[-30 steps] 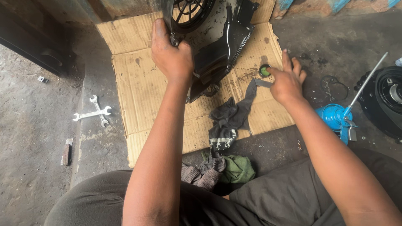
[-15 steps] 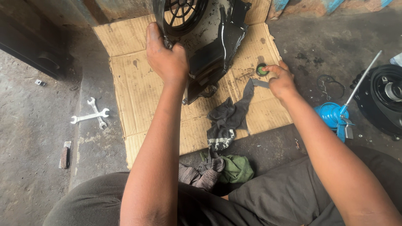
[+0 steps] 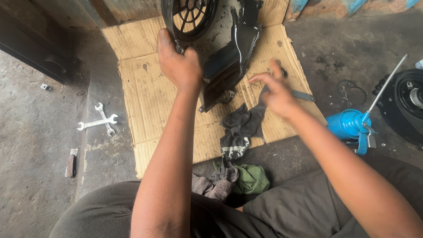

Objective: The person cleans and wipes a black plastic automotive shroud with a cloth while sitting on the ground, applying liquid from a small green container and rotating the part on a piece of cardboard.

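The person's left hand (image 3: 178,66) is clenched on the rim of a black plastic fan cover (image 3: 220,48), gripping it where the round slatted grille meets the body. The cover stands tilted at the far end of a flattened sheet of cardboard (image 3: 145,92) on the floor. The right hand (image 3: 275,90) hovers just beside the cover's lower right edge with its fingers (image 3: 260,78) spread and loose, holding nothing.

The cover looks like a moulded shell: probably light for its bulk, stiff along the rim and ribs, more flexible across the broad glossy panel. That glossy surface appears smeared and may be slippery, so the grille edge and the thick rim likely give the surest hold. The thin slats and the small mounting tab at the bottom corner seem the parts most apt to crack.

A dark rag (image 3: 242,125) lies on the cardboard just below the cover, and more crumpled cloths (image 3: 233,178), grey and green, sit near the person's lap. A flat metal tool (image 3: 303,95) rests beside the right hand. On the bare concrete floor (image 3: 39,145), two crossed wrenches (image 3: 100,121) lie well apart to the left, and a blue oil can (image 3: 350,124) with a long spout lies to the right, near a round black engine part (image 3: 407,103). The floor is stained and gritty, and the working space is tight.
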